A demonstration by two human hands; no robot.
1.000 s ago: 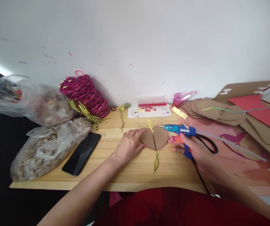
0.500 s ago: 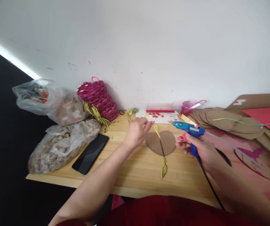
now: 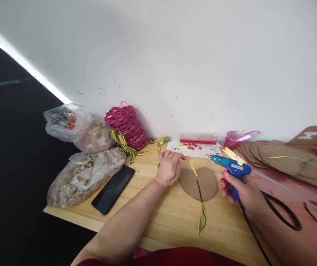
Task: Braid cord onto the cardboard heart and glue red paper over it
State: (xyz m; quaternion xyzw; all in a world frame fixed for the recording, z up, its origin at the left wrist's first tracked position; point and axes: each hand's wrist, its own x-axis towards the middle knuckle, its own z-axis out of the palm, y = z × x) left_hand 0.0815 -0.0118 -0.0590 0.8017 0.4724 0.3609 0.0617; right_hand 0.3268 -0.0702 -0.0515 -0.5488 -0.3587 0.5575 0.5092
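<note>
**A:** Glue gun (image 3: 230, 168): where is it sitting for you?

**B:** Right of centre in the frame, in your right hand (image 3: 244, 192). Your fingers are wrapped tight around the blue handle, the nozzle pointing left toward the cardboard heart (image 3: 199, 183). Its black cord (image 3: 254, 231) runs down to the lower right edge.

**A:** Take me across from the left.

**B:** At the left of the frame you have two clear plastic bags (image 3: 83, 162) stacked at the end of the wooden table (image 3: 169, 218), with a black phone (image 3: 113, 189) lying flat just beside the lower one. Behind them, against the white wall (image 3: 175, 66), stands a magenta woven piece (image 3: 127, 125) with yellow-green fringe.

**A:** And my left hand?

**B:** Your left hand (image 3: 169, 168) rests on the table at centre, fingers loosely curled and holding nothing, just beside the left edge of the heart. I cannot tell whether it touches the cardboard.

**A:** What is on the heart?

**B:** A dark strip down its middle, a yellow-orange loop (image 3: 193, 167) at the top and a green tassel (image 3: 202, 221) trailing below onto the wood.

**A:** Further right?

**B:** A sheet with star stickers (image 3: 194, 147) lies by the wall, then a pink cup (image 3: 232, 139), and a pile of brown cardboard cutouts (image 3: 280, 160) at the right of the frame.
</note>
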